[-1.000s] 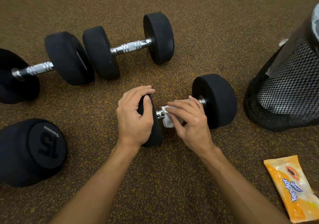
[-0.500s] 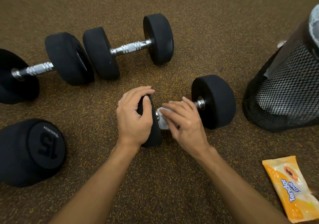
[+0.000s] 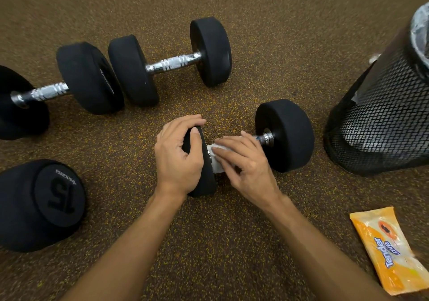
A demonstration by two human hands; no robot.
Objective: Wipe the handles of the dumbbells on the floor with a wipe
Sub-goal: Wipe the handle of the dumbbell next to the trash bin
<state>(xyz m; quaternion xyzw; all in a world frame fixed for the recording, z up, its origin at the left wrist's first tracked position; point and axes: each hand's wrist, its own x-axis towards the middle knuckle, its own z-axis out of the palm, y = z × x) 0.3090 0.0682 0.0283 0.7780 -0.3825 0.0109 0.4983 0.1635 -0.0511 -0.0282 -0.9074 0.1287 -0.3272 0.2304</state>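
Observation:
A black dumbbell (image 3: 285,135) with a chrome handle lies on the brown floor in front of me. My left hand (image 3: 178,159) grips its near-left weight head from above. My right hand (image 3: 246,163) is wrapped over the handle, pressing a white wipe (image 3: 214,159) against the handle's left end beside that head. A short bare stretch of handle shows by the right head. Two more dumbbells lie behind: one (image 3: 171,62) at centre, one (image 3: 48,91) at the left. A fourth, marked 15 (image 3: 41,203), lies end-on at the lower left.
A black mesh bin (image 3: 383,119) with a plastic liner stands at the right, close to the dumbbell's right head. An orange wipe packet (image 3: 390,249) lies on the floor at the lower right.
My right hand has slid the wipe leftward along the handle, from near the right head to the left end. My left hand and the dumbbell have stayed in place.

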